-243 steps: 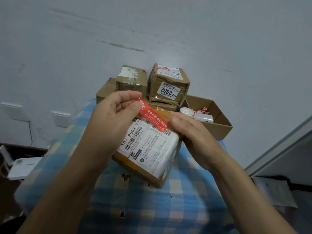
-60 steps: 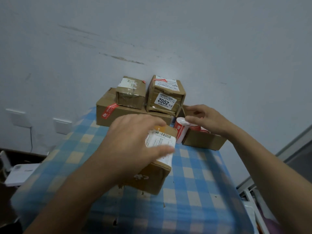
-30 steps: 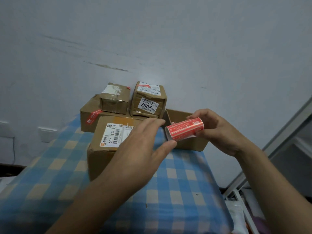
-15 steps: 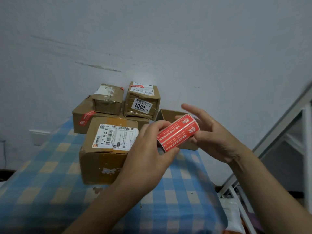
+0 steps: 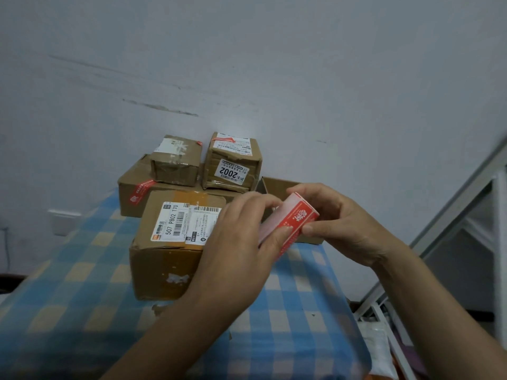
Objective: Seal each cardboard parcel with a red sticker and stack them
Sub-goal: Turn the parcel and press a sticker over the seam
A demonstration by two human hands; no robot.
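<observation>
Head view: nearest the camera, two bare forearms are seen reaching in from the bottom edge over the bench [image 5: 82,311], which is covered with a blue, white and tan checked cloth. One roll of red stickers [image 5: 295,223] is held between both hands above the cloth, tilted with its lower end to the left. The left hand [image 5: 241,242] is closed round that lower end, with the thumb laid on the red printed face and the fingers curled over the top. The right hand [image 5: 345,229] is clamped on the upper end, thumb underneath and fingers bent over it.

Just left of the left hand, and partly hidden by it, a front parcel [image 5: 170,250] is stood on the cloth, with white barcode labels stuck on its top. Behind it a large flat parcel [image 5: 131,182] is set near the wall [image 5: 247,64], and a red sticker [image 5: 141,190] is folded over its near left corner. Two small parcels are stacked side by side on it: a taped parcel [image 5: 175,163] and a parcel marked 2002 [image 5: 233,163]. A trace of red is seen on the top of each. Behind the hands an open box [image 5: 277,185] is placed; its contents are hidden.

Four closed parcels, one open box and one roll are counted. The wall is pale grey and scuffed. A white wall plate [image 5: 64,222] is fixed at the left, and a white metal frame [image 5: 466,201] is seen at the right.
</observation>
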